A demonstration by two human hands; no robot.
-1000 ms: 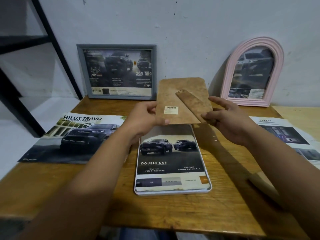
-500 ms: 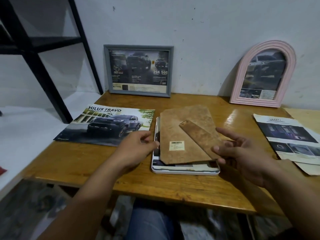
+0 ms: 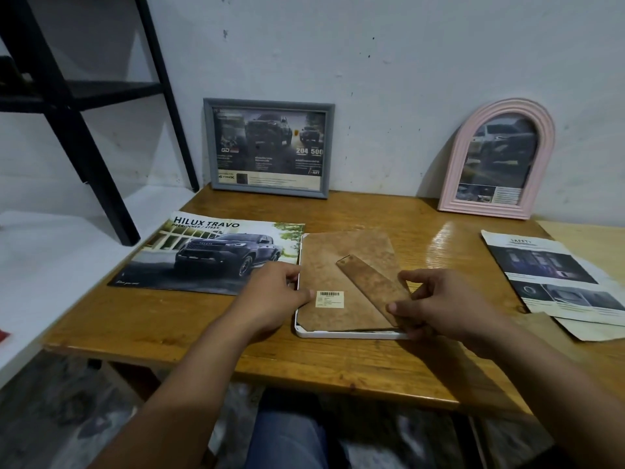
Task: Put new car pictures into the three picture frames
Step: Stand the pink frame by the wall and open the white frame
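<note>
A white picture frame point(image 3: 304, 332) lies face down in the middle of the wooden table point(image 3: 209, 330). Its brown backing board point(image 3: 341, 262), with a barcode sticker and a hinged stand strip point(image 3: 372, 289), lies in it. My left hand point(image 3: 274, 296) grips the frame's left edge, thumb on the board. My right hand point(image 3: 439, 302) pinches the board and stand at the lower right corner. A grey frame point(image 3: 269, 152) and a pink arched frame point(image 3: 499, 160), both with car pictures, lean against the wall.
A Hilux Travo car brochure point(image 3: 209, 255) lies left of the white frame. Printed safety sheets point(image 3: 558, 275) lie at the right, near a lighter board. A black shelf leg point(image 3: 84, 137) stands at the left. My lap shows below the table's front edge.
The backing board came down from mid-air onto the car picture in the white frame and now sits lower inside it. Both hands followed it down and press at its edges.
</note>
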